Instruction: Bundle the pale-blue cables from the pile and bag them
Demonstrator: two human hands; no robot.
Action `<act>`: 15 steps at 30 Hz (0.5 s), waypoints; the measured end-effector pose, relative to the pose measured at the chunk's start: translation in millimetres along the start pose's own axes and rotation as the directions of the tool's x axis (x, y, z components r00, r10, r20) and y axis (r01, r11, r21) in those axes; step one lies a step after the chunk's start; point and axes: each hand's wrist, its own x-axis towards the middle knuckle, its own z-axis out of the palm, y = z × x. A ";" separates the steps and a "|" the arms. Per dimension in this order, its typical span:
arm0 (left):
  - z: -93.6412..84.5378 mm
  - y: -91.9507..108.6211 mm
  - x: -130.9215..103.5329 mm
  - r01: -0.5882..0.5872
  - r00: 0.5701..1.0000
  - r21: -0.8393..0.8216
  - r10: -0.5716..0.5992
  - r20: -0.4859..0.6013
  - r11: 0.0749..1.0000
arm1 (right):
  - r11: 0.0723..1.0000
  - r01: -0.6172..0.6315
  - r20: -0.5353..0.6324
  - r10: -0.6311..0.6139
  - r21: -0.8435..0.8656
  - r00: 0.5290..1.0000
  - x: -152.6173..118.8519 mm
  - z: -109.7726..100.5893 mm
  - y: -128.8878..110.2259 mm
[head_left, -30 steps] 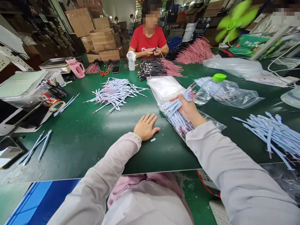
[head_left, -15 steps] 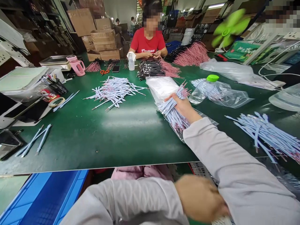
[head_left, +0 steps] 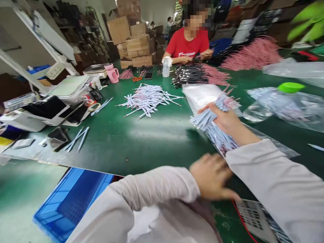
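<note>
R hand point(head_left: 229, 123) grasped a bundle of lt-blue cables point(head_left: 202, 121) round its middle, right of table ctr. Cables looked flat & thin, w/ reddish-pink wire ends poking out past the hand on the far side & pale tips at the near left end. A 2nd lot of cables point(head_left: 220, 138) lay just below, on or in a clear bag point(head_left: 286, 150), couldn't tell which. L hand point(head_left: 211, 177) was off the bundle, released, fingers spread, over the table's front edge; blur hid its detail, & contact btwn thumb & basket point(head_left: 249, 216) was unclear.

R hand covered the bundle's midsection; R sleeve point(head_left: 273, 182) hid part of the bag & basket. A loose pile point(head_left: 149, 98) of similar cables sat left on the green table point(head_left: 157, 145), well apart from the bundle. At R, a green-capped bottle point(head_left: 290, 88) overlapped more bagged cables, depth order hard to read. Fan point(head_left: 308, 22) & a lone cable point(head_left: 316, 147) were cut off by the R edge. Co-worker point(head_left: 188, 42) held smth too small to ID.
</note>
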 end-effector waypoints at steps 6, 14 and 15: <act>-50.6 -55.1 -85.6 0.341 0.933 0.130 -0.353 0.076 0.931 | 0.999 -0.009 0.120 0.014 -0.048 0.993 4.2 21.9 10.3; -122.1 -179.1 -151.9 0.679 0.698 0.317 -0.716 0.001 0.662 | 0.992 0.020 0.244 0.010 -0.121 0.970 -10.7 43.9 -12.8; -118.6 -172.9 -149.2 0.705 0.668 0.324 -0.744 -0.005 0.631 | 0.993 0.018 0.247 0.012 -0.118 0.969 -9.9 47.8 -14.4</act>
